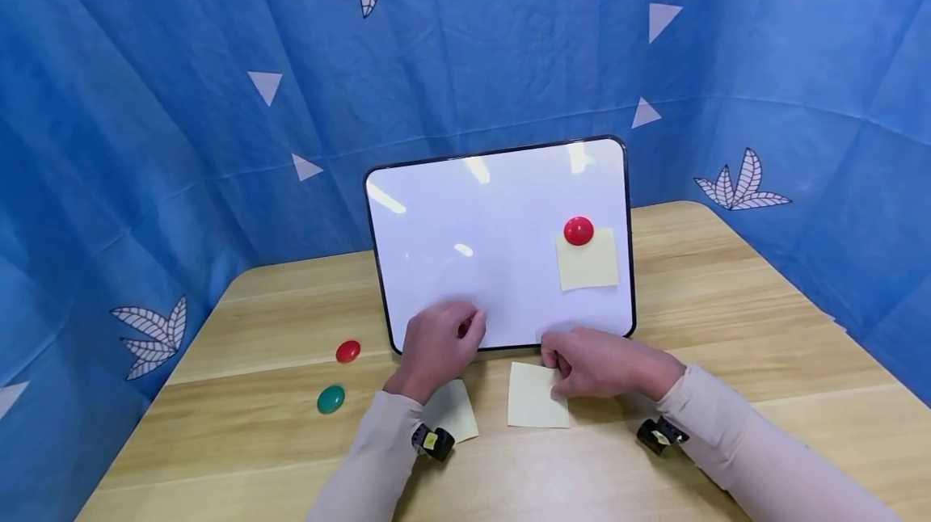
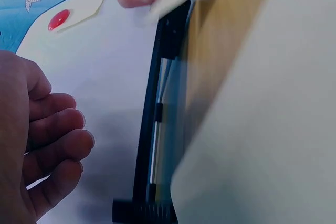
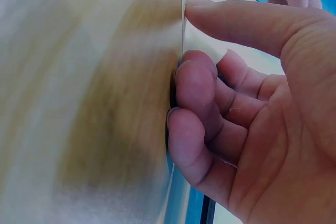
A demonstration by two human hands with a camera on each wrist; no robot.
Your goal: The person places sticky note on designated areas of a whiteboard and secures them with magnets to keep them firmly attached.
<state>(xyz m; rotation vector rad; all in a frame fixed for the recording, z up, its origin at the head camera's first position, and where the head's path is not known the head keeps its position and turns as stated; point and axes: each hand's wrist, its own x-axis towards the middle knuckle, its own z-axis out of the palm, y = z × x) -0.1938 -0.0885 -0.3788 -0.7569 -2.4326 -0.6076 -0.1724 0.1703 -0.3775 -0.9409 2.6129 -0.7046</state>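
Note:
My left hand hovers before the lower part of a whiteboard, fingers loosely curled around nothing in the left wrist view. On the table, a pale yellow sticky note lies by the board's bottom edge. The thumb of my right hand touches this note's right side. In the right wrist view, the thumb stays apart from the loosely bent fingers. Another sticky note is partly hidden beneath my left wrist. A red magnet sits over the top of a sticky note on the board.
A red magnet and a green magnet lie on the wooden table, left of my left arm. Behind the tilted board hangs a blue patterned curtain. Black wrist cameras are worn on both sleeves.

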